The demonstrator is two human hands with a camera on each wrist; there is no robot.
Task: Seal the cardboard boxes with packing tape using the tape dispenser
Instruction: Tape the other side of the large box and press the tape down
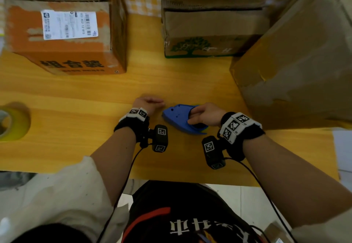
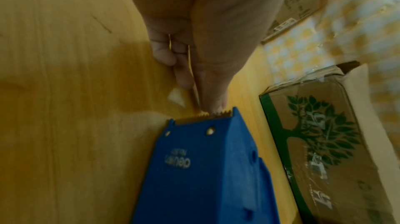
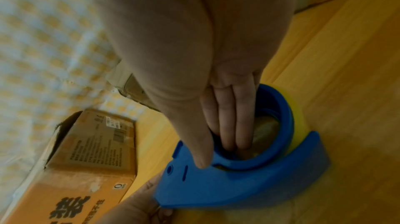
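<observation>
Gripping blue tape dispenser (image 1: 182,117) with my right hand (image 1: 206,114), fingers hooked through core; left hand (image 1: 147,102) pinching tape end at blade. Boxes beyond dispenser awaiting sealing.

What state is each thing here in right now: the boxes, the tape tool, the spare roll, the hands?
Tape dispenser: lying on the table, roll loaded.
Right hand: grips the dispenser, fingers through its ring.
Left hand: fingertips at the dispenser's toothed blade end.
Orange box: flaps down, seam untaped.
Tree-print box: flaps closed, worn.
Large box: closed, old tape.
Spare tape roll: flat, untouched.
</observation>
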